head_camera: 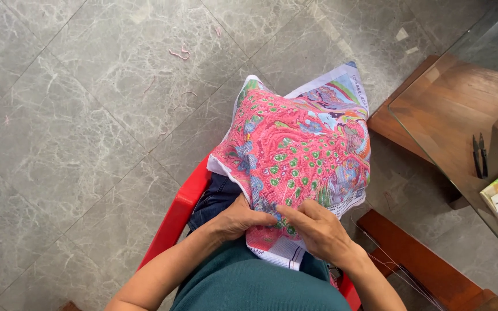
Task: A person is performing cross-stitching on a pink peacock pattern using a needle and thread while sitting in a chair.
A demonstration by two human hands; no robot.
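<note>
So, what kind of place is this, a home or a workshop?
Most likely a room in a home. The floor is polished grey marble-like tile, a glass-topped wooden table stands at the right, and the person sits on a red plastic chair with both hands on colourful needlework cloth.

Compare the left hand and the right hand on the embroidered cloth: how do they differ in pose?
The left hand grips the near edge of the embroidered cloth, fingers curled under; the right hand lies on top, fingertips pinched on the stitched face. The left sits nearer the red chair arm; the right nearer the glass table. Both touch the cloth.
</note>
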